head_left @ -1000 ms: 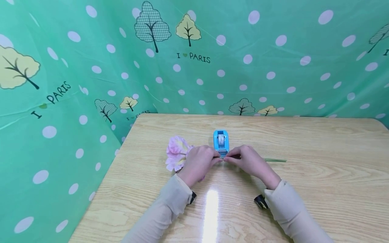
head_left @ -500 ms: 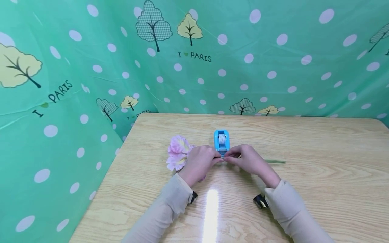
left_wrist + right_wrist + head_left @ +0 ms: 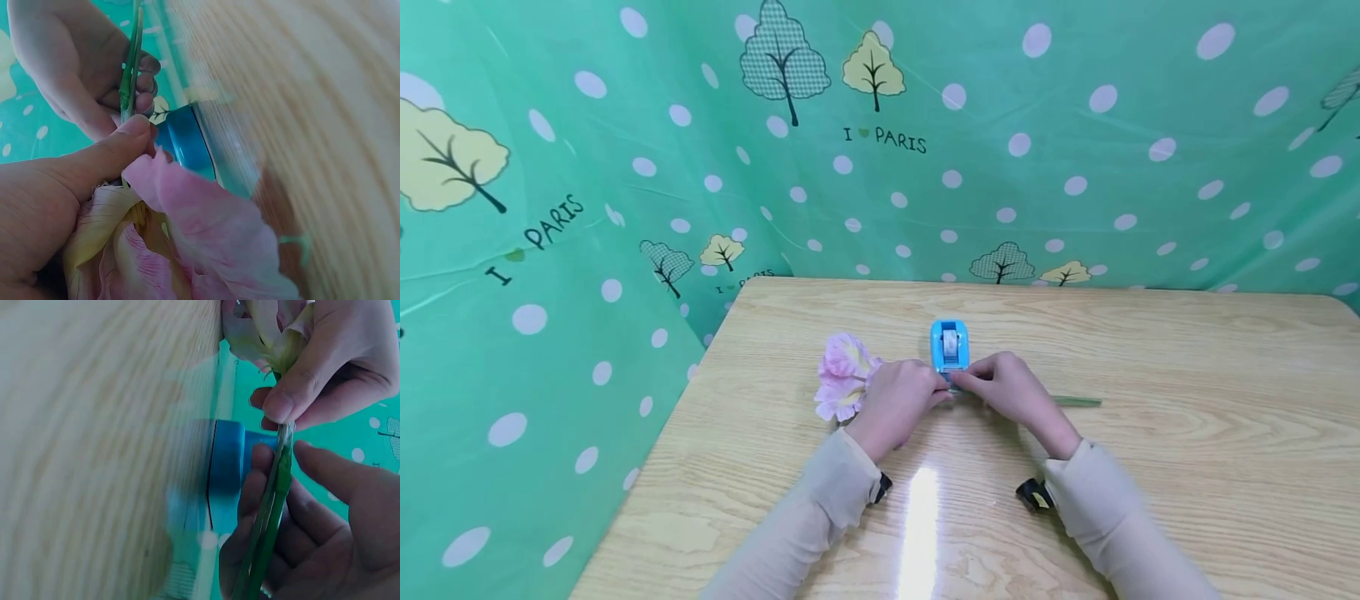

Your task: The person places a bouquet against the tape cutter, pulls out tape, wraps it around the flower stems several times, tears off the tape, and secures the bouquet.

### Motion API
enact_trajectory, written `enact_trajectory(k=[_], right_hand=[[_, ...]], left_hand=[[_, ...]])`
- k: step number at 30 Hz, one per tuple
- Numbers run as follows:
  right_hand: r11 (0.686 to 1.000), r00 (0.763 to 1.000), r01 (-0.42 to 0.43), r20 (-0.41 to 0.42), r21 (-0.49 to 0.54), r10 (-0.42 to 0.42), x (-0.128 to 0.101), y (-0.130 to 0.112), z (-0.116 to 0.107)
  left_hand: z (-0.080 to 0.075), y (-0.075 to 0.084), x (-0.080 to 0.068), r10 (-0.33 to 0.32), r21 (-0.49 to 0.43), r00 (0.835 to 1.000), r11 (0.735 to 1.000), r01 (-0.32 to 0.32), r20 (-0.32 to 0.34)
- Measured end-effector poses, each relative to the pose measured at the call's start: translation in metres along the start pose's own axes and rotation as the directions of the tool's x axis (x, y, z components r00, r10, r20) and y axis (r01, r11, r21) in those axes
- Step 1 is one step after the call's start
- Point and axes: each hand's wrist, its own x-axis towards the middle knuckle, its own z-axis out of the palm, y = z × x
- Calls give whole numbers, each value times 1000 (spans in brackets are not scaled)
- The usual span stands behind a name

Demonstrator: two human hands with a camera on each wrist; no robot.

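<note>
Pink artificial flowers (image 3: pixel 842 375) lie toward the left, their green stems (image 3: pixel 1078 402) running right through both hands. My left hand (image 3: pixel 898 400) pinches the stems just below the blooms, thumb on top, as the right wrist view shows. Fingers of my right hand (image 3: pixel 1018 392) curl behind the stems (image 3: pixel 269 515), with its thumb close beside them. A glossy clear strip, seemingly tape (image 3: pixel 286 432), lies on the stems between the two thumbs. Directly beyond the fingertips stands a blue tape dispenser (image 3: pixel 937 343) holding a roll of tape (image 3: pixel 951 343).
The wooden table (image 3: pixel 1187 417) extends on both sides of the arms. A green dotted curtain (image 3: pixel 1075 167) hangs along its back and left edges. Black wrist camera mounts (image 3: pixel 1034 495) sit under the sleeves.
My right hand's fingertips have shifted slightly up and left over the stems, toward the dispenser. My left hand keeps its grip on the stems. The head view has shifted a little.
</note>
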Motion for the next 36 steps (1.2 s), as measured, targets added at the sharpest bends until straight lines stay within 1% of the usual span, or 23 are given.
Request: enact_trajectory(k=[5, 12, 18, 25, 32, 36], right_hand=[[1000, 999, -24, -26, -12, 23, 2, -2, 1], [1000, 998, -5, -68, -30, 3, 4, -1, 4], [999, 996, -2, -92, -48, -2, 4, -2, 6], [998, 995, -2, -97, -64, -4, 3, -4, 6], [997, 993, -15, -121, -69, 6, 3, -6, 8], [995, 992, -15, -130, -94, 2, 3, -7, 11]], left_hand=[[-1, 0, 1, -4, 16, 1000, 1000, 4, 16], [1, 1, 1, 2, 62, 1000, 998, -3, 16], [4, 1, 1, 12, 68, 1000, 998, -12, 4], [8, 1, 1, 9, 77, 1000, 997, -9, -2], [9, 2, 1, 8, 84, 1000, 996, -7, -11], [10, 2, 0, 4, 90, 1000, 996, -2, -14]])
